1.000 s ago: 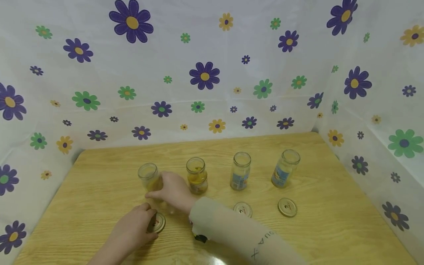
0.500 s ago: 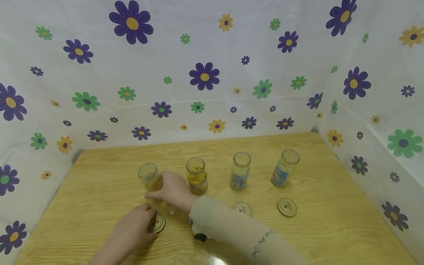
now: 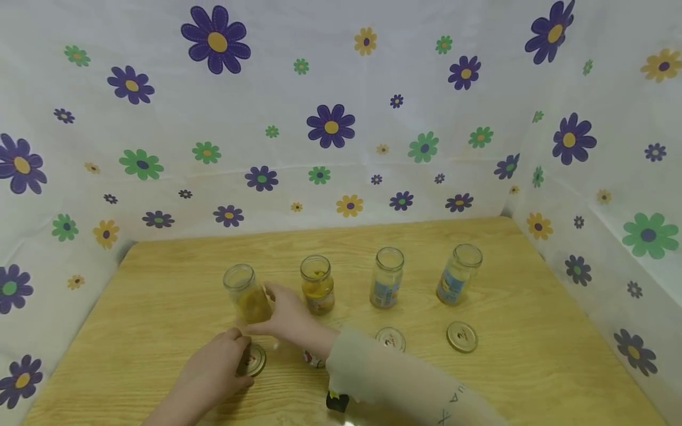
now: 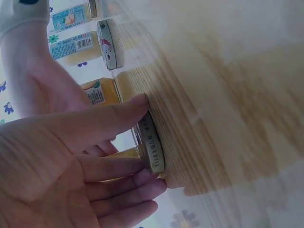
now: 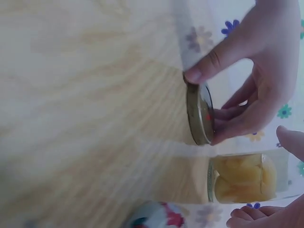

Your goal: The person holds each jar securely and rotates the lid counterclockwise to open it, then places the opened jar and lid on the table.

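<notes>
In the head view my left hand rests at the front left of the table, pinching a gold jar lid by its edge. The left wrist view shows thumb and fingertips at opposite sides of that lid, which lies on the table. Just behind it stands an open glass jar with pale yellow pieces inside. My right hand is beside this jar, thumb and fingers spread. In the right wrist view a gap shows between those fingers and the jar.
To the right stand further lidless jars: one with yellow contents, then two with blue labels, a nearer jar and a far-right jar. Two gold lids, one and another, lie before them. A patterned lid is partly under my right wrist.
My right hand has let go of the leftmost jar and drawn back slightly to the right and toward me. The left hand stays on the lid. The head view has tilted slightly.
</notes>
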A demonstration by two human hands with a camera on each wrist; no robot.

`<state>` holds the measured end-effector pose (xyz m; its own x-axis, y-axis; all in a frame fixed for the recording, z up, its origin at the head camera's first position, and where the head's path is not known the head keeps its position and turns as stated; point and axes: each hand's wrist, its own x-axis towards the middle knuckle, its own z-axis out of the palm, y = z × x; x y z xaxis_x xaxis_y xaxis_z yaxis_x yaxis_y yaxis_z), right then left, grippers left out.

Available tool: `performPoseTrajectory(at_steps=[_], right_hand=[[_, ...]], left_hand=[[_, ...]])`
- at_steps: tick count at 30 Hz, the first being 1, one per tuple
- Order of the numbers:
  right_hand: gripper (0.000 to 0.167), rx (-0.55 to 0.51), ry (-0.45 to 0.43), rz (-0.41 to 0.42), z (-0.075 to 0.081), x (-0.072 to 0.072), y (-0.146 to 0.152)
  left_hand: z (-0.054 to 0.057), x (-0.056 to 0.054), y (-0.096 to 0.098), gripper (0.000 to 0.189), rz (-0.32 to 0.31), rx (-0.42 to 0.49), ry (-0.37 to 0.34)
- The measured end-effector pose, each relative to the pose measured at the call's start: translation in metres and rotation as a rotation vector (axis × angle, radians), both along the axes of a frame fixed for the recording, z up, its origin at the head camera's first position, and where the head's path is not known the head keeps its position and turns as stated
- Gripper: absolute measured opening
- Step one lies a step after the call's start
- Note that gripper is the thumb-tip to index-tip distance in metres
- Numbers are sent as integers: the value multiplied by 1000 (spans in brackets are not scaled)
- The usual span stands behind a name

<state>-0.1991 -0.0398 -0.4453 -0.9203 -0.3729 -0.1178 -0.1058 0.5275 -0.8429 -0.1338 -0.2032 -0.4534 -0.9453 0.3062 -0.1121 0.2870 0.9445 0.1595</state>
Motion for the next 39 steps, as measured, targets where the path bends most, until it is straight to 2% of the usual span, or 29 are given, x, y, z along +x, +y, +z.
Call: performPoseTrajectory(at_steps=[6, 10, 14, 17, 19, 24, 31, 35, 39], right_hand=[[92, -31, -29, 65, -3, 15, 19], [88, -26, -10, 109, -2, 24, 31], [80, 2, 19, 152, -1, 34, 43], [73, 27, 42, 173, 0, 41, 54], [70, 44, 62, 182, 1, 45, 62], [63, 79, 88, 194, 1, 52, 82], [48, 126, 153, 214, 1, 55, 117], [37, 171, 205, 183, 3, 59, 144], [32, 222, 216, 130, 2, 63, 172]], left_hand=[[0, 1, 1, 46, 3, 13, -2], [1, 1, 1, 45, -3, 22, 2], [1, 2, 0, 52, 3, 16, -18], [2, 4, 0, 64, 9, 18, -20], [2, 5, 0, 59, 11, 26, -20], [4, 10, 0, 44, 11, 20, -2], [8, 10, 2, 57, 26, 2, -12], [9, 10, 1, 54, 23, 11, -17], [8, 12, -3, 39, 11, 34, 14]])
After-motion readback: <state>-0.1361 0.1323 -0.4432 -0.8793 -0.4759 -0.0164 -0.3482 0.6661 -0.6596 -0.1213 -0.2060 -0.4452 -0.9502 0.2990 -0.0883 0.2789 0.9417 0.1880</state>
